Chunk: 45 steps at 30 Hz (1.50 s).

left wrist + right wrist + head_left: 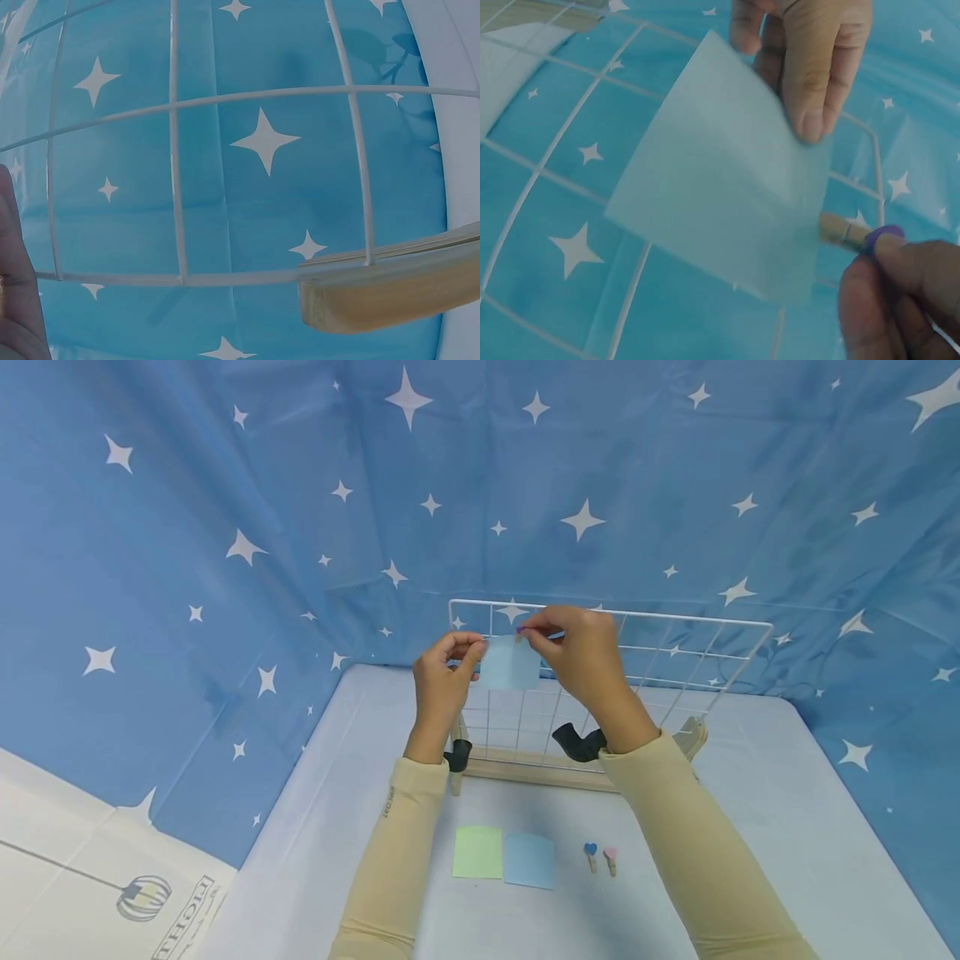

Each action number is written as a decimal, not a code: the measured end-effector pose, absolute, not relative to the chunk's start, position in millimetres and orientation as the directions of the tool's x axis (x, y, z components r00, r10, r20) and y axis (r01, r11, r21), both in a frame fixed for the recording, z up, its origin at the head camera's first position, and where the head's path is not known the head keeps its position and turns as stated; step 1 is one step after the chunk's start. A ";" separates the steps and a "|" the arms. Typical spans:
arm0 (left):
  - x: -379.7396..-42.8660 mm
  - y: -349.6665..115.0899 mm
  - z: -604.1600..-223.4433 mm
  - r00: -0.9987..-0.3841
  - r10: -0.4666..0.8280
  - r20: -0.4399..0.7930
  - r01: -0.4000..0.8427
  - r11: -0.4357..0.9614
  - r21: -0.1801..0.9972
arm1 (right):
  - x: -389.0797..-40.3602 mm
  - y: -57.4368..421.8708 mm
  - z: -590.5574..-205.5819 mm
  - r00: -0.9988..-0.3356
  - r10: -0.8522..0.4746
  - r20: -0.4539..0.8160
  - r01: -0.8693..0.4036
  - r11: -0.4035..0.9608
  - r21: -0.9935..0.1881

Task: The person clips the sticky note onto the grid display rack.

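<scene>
Beige sleeves [393,868] covered my forearms. My left fingers pinched a pale-blue note [510,667] at its edge; my right ones gripped a purple-topped clothespin [843,230] at its upper corner, before a white wire grid [173,106].

Blue square note [716,176] held up; purple-headed wooden peg [845,232] at its edge.

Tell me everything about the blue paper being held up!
The blue paper is pale, thin-looking, roughly square, without visible writing, held up before the white wire grid. The left hand pinches it near its upper left corner. The right hand holds a purple-topped clothespin at its top edge; whether it's clipped, I can't tell.
</scene>
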State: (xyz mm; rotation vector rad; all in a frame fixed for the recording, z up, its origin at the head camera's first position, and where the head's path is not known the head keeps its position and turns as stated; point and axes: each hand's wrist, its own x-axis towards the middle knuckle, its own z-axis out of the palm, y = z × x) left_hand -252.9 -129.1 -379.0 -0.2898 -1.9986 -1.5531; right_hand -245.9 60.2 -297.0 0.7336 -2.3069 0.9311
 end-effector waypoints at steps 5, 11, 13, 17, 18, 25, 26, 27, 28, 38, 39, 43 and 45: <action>-254.1 -128.0 -380.7 -0.768 -0.197 0.609 0.532 0.332 0.779 | -244.2 49.3 -293.5 -0.704 -0.288 0.649 -0.635 0.664 -0.394; -253.8 -125.9 -381.6 -0.733 -0.204 0.648 0.556 0.369 0.745 | -243.9 41.3 -291.9 -0.714 -0.296 0.635 -0.612 0.705 -0.359; -253.9 -125.1 -382.1 -0.728 -0.205 0.654 0.560 0.371 0.741 | -244.3 39.8 -292.2 -0.721 -0.304 0.623 -0.605 0.715 -0.350; -254.2 -123.1 -382.9 -0.718 -0.215 0.662 0.568 0.368 0.736 | -244.7 38.0 -292.3 -0.735 -0.317 0.600 -0.595 0.726 -0.346; -254.3 -122.6 -383.0 -0.715 -0.218 0.664 0.570 0.369 0.735 | -244.6 37.7 -292.2 -0.738 -0.317 0.596 -0.591 0.729 -0.345; -253.9 -121.1 -385.2 -0.718 -0.225 0.659 0.555 0.388 0.736 | -244.1 39.9 -294.9 -0.708 -0.281 0.648 -0.551 0.794 -0.258; -253.1 -121.3 -385.5 -0.720 -0.226 0.656 0.551 0.387 0.739 | -244.3 41.0 -295.8 -0.701 -0.269 0.660 -0.540 0.805 -0.245; -252.2 -121.6 -385.8 -0.725 -0.227 0.651 0.547 0.385 0.743 | -244.6 42.1 -296.9 -0.695 -0.257 0.671 -0.528 0.817 -0.234; -251.2 -121.9 -386.2 -0.730 -0.227 0.645 0.542 0.383 0.748 | -245.3 43.4 -298.4 -0.693 -0.245 0.678 -0.516 0.825 -0.230; -243.1 -125.9 -390.4 -0.769 -0.233 0.596 0.498 0.367 0.786 | -247.9 55.5 -311.2 -0.680 -0.232 0.696 -0.539 0.801 -0.260; -242.3 -126.9 -390.7 -0.769 -0.235 0.594 0.497 0.365 0.787 | -247.7 57.4 -312.9 -0.677 -0.234 0.698 -0.548 0.793 -0.266; -240.8 -130.7 -391.8 -0.761 -0.249 0.599 0.501 0.359 0.787 | -246.2 63.6 -317.0 -0.697 -0.238 0.676 -0.571 0.755 -0.323; -240.2 -131.9 -392.6 -0.759 -0.255 0.599 0.506 0.347 0.790 | -246.0 66.5 -318.8 -0.716 -0.237 0.657 -0.573 0.736 -0.360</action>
